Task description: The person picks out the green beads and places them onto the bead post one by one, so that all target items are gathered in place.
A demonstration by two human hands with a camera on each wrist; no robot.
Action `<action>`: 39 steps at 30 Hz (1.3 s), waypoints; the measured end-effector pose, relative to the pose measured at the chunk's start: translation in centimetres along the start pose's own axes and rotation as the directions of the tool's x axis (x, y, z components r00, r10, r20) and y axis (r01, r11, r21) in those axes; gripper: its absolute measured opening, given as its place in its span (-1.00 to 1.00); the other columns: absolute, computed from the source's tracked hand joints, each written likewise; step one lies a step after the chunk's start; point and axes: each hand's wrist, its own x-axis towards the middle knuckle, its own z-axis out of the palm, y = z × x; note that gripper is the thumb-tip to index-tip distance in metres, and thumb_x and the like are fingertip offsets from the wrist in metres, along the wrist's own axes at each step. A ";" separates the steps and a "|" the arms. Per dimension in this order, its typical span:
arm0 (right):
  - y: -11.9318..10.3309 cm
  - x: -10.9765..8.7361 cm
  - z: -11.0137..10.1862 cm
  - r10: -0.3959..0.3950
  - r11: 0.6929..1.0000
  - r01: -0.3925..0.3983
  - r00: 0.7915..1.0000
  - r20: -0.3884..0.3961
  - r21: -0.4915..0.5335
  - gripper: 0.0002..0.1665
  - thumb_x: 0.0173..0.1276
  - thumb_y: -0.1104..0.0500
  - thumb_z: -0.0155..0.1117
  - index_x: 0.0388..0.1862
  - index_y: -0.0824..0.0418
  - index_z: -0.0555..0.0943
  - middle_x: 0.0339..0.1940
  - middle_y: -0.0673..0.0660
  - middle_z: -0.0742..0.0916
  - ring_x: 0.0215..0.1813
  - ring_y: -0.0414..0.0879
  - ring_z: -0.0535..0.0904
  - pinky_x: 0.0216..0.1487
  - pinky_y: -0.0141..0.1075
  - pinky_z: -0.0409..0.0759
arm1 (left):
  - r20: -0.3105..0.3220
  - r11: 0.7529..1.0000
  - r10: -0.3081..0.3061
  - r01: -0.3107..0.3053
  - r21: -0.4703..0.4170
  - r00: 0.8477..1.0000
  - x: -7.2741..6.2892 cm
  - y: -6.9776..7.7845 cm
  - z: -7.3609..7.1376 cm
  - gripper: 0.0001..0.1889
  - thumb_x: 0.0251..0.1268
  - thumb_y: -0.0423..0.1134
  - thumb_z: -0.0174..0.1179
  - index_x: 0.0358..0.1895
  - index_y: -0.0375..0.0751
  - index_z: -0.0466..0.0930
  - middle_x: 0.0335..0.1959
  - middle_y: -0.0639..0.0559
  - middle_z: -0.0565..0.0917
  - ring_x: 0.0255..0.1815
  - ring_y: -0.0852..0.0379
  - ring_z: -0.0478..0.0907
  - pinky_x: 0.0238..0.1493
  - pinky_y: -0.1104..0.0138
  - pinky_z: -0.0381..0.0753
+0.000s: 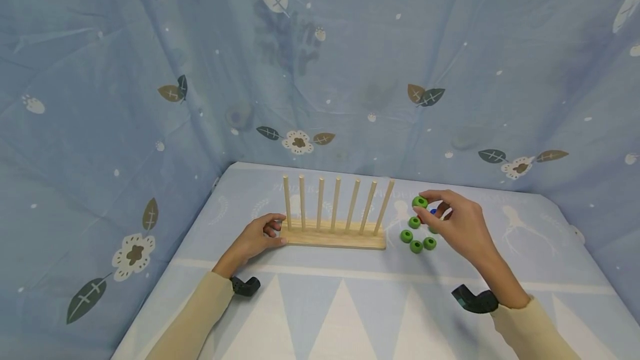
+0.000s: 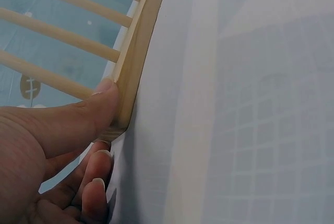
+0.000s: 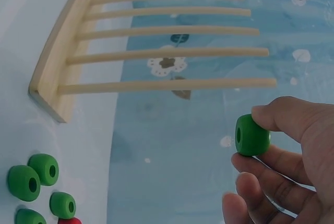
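**Right hand (image 1: 462, 232) pinching green bead (image 1: 420, 201), right of peg rack (image 1: 332, 239)**

Held bead: green, glossy, rounded with flattened ends, dark round hole through the middle. Position: off the tabletop, right of the rack and apart from its pegs (image 1: 336, 204). Grip: thumb on one side, fingertip on the opposite side; remaining fingers loosely bent, clear of the bead. In the right wrist view the hole faces away from the palm.

Rack: pale wood, smooth, visible grain. Long narrow base bearing seven slender round pegs in a single row, standing up from the base; the pegs look fanned in the head view.

Left hand (image 1: 256, 238): grips the left end of the base, thumb laid against the wood, other fingers curled at that end.

Loose beads: at least five green beads (image 1: 406, 236) clustered on the tabletop beside the rack's right end, same drilled, rounded form. Among them a red bead (image 3: 70, 221) and a blue bead (image 1: 433, 212), both mostly hidden.

Surroundings: tabletop cover (image 1: 310, 310) in pale blue with white triangles and a pale stripe. Backdrop (image 1: 350, 60): wrinkled blue sheet printed with leaves and flowers. Beige sleeves (image 1: 192, 315) on both arms; small black device (image 1: 245, 286) at each wrist.
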 end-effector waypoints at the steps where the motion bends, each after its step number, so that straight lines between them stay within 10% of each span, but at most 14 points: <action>1: -0.1 0.1 0.0 0.000 1.000 0.000 1.000 -0.001 0.001 -0.63 0.32 0.13 0.54 0.09 0.15 0.73 -0.17 0.05 0.79 -0.41 -0.20 0.59 -0.50 -0.32 0.51 | 0.000 1.000 0.002 -0.002 0.001 1.000 0.0 0.0 0.0 -0.35 0.21 -0.33 0.51 0.39 -0.17 0.51 0.00 -0.07 0.57 -0.12 0.01 0.47 -0.07 0.16 0.47; 39: -2.4 2.4 0.1 -0.048 0.999 0.048 0.998 -0.041 -0.003 -0.61 0.29 0.17 0.56 0.08 0.18 0.73 -0.14 0.11 0.77 -0.41 -0.13 0.56 -0.43 -0.37 0.56 | -0.005 1.000 -0.011 0.011 -0.005 1.000 0.0 0.0 0.1 -0.34 0.19 -0.36 0.51 0.39 -0.16 0.51 -0.01 -0.06 0.57 -0.13 0.02 0.47 -0.08 0.17 0.47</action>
